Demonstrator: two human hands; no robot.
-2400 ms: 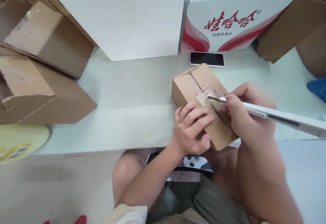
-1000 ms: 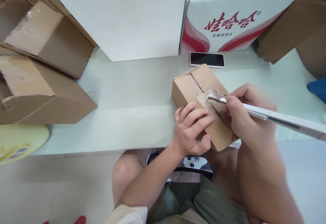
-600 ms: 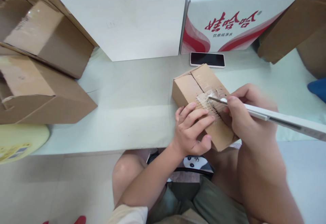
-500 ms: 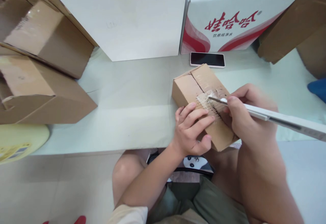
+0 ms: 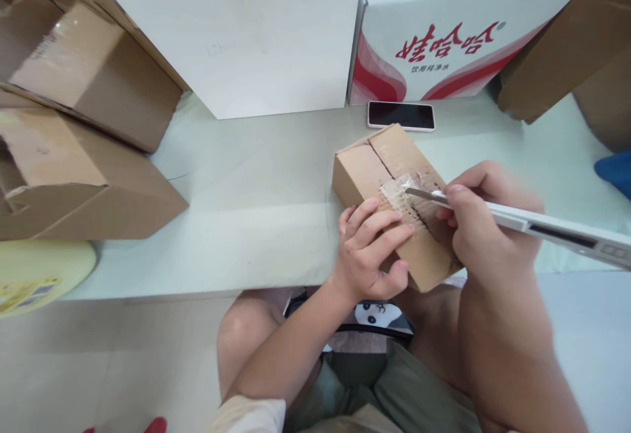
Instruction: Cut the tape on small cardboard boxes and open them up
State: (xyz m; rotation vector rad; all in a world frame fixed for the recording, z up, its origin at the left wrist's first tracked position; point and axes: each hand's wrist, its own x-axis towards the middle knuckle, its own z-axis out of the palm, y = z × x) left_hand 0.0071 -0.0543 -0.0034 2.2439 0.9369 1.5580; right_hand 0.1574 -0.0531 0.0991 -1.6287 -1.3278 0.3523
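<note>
A small brown cardboard box lies tilted at the table's front edge, with a dark slit along its top and a patch of torn clear tape across it. My left hand grips the box's near left side, its fingers spread over the top and its thumb low down. In my right hand is a white utility knife, held like a pen. Its blade is out, and the tip is at the taped patch beside the slit; the handle runs off to the right.
A phone lies behind the box, in front of a white box and a red-and-white water carton. Brown cartons stand at left above a yellow container. Another brown carton and a blue object are at right.
My right hand has shifted slightly right and turned the knife a little, so more of its blade and slotted side shows. My left hand and the box stay in place.
</note>
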